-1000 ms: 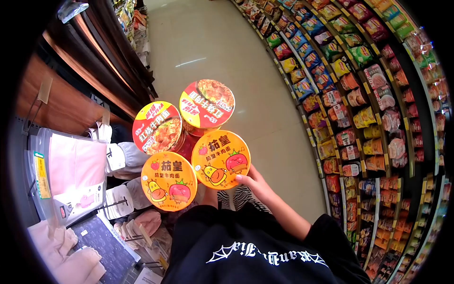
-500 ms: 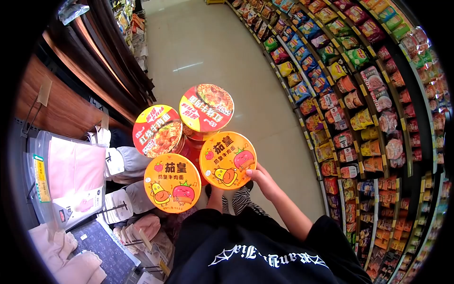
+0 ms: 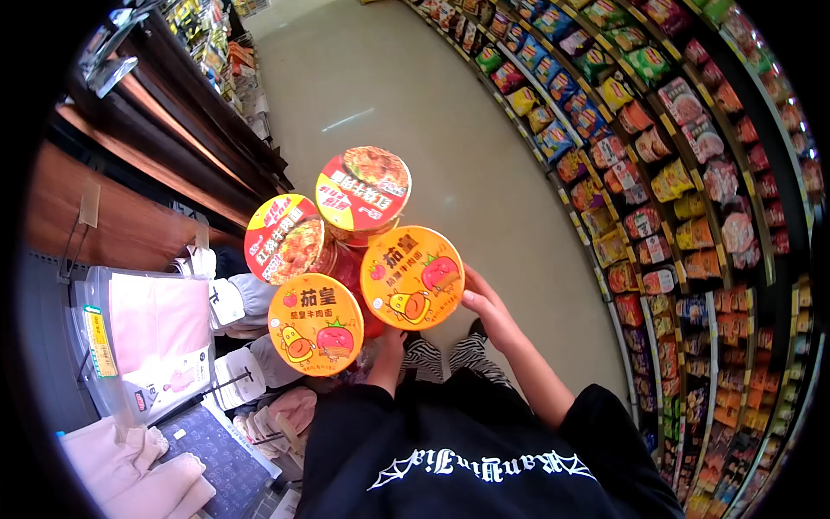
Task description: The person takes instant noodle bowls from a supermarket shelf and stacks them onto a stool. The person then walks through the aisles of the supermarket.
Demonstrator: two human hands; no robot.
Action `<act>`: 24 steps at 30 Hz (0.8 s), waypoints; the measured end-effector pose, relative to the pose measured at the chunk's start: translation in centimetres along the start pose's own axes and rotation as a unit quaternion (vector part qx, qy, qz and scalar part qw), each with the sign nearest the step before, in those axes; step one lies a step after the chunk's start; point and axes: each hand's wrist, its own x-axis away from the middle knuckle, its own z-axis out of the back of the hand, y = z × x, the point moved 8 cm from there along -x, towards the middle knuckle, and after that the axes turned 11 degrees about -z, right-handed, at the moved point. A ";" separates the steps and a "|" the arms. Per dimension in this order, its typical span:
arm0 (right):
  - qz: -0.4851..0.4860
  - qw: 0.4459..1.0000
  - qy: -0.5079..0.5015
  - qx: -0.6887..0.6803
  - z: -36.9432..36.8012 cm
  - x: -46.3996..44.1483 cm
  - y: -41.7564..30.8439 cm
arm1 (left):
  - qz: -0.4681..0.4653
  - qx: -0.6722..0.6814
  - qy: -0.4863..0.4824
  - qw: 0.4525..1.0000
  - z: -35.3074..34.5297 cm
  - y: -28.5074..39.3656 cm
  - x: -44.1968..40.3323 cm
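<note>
Several instant noodle cups are clustered in front of my body, lids up. Two have orange cartoon lids: a right orange cup [image 3: 412,278] and a left orange cup [image 3: 316,325]. Behind them are a red-and-yellow cup [image 3: 364,189] and another red-and-yellow cup [image 3: 285,240] with noodle pictures. My right hand [image 3: 486,304] is closed against the side of the right orange cup, its thumb near the rim. Beneath the lids, my left hand [image 3: 391,344] supports the cluster from the near side; its fingers are mostly hidden. The cups' lower parts are also largely out of sight.
Curved-looking snack shelves [image 3: 605,147] with bagged chips and packaged noodles line the right side. On the left hang brown belts [image 3: 186,104], packaged pink clothing [image 3: 154,311] and white-tagged garments [image 3: 235,378]. A tiled aisle floor [image 3: 380,78] runs between.
The cups sit slightly higher in view. My right thumb has slid from the orange lid's edge to its side. More of my left forearm shows, and the shelves have shifted with the camera.
</note>
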 end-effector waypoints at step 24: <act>0.078 0.914 0.368 -0.153 34.3 35.4 13.9 | -0.275 -0.064 -0.478 0.832 -45.0 25.7 27.0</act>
